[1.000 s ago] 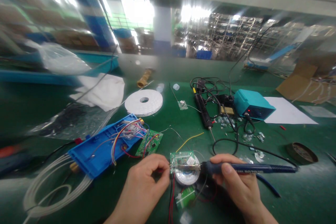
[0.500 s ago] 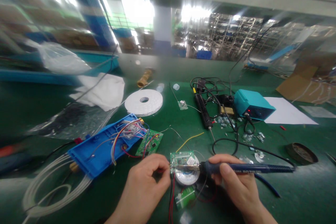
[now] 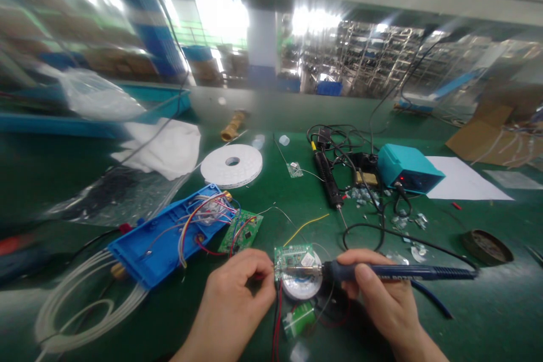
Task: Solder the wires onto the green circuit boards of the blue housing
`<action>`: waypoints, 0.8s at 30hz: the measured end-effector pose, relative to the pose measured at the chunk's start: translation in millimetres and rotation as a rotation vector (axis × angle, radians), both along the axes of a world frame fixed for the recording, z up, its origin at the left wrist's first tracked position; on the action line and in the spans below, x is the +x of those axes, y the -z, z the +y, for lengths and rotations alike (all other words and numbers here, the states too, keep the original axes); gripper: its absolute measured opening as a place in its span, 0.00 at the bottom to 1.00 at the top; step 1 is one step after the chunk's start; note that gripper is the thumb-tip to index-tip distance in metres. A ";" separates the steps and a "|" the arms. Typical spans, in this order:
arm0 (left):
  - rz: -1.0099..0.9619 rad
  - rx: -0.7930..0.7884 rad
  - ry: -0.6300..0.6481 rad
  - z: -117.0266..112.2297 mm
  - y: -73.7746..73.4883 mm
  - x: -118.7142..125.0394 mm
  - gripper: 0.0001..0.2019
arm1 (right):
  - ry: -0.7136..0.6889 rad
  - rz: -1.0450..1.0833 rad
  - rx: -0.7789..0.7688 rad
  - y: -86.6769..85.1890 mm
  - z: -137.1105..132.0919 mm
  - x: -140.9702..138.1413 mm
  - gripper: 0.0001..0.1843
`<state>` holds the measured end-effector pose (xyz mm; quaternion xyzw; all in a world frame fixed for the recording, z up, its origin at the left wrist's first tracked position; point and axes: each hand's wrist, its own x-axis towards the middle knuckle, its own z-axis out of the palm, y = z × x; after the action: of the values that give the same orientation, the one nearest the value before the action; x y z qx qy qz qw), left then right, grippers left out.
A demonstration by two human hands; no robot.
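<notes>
My right hand (image 3: 377, 300) grips a blue-handled soldering iron (image 3: 399, 272), whose metal shaft reaches over a small green circuit board (image 3: 292, 260). My left hand (image 3: 235, 305) pinches that board's left edge with its fingertips. The board rests on a round spool of solder wire (image 3: 302, 288). Red and black wires (image 3: 276, 322) run down from the board, passing a small green component (image 3: 299, 319). The iron's tip is hidden against the board, so I cannot tell whether it touches a joint.
On the green bench mat lie a blue plastic housing with wires (image 3: 165, 243), a wired circuit board (image 3: 241, 232), a black soldering iron (image 3: 328, 180), a teal soldering station (image 3: 407, 168), a white tape roll (image 3: 232, 165), a white cloth (image 3: 165, 150) and coiled white tubing (image 3: 85, 305).
My right hand and the soldering iron have shifted slightly left. The board and my left hand stay almost still.
</notes>
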<state>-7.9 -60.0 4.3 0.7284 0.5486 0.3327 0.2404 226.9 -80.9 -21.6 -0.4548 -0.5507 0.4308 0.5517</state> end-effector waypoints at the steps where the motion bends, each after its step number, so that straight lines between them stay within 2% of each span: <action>1: 0.003 0.009 0.002 -0.1 -0.2 0.1 0.06 | 0.002 -0.004 0.003 0.0 0.3 -0.2 0.11; 8: -0.002 0.052 0.014 1.0 -2.4 1.2 0.06 | 0.013 0.010 0.017 -1.3 0.7 0.3 0.11; 14: 0.006 0.045 0.021 0.0 -1.7 1.1 0.06 | 0.165 0.184 0.049 -8.9 1.6 5.8 0.09; 20: 0.011 0.028 0.014 0.1 -3.0 1.4 0.06 | 0.140 0.164 0.169 -14.1 2.9 10.3 0.11; 24: 0.014 0.010 0.018 -0.4 -3.5 0.8 0.06 | -0.014 -0.037 0.198 -19.3 6.1 9.9 0.14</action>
<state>-7.1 -60.4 7.8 0.7368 0.5422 0.3280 0.2358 236.8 -74.8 -2.4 -0.4022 -0.6040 0.3697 0.5803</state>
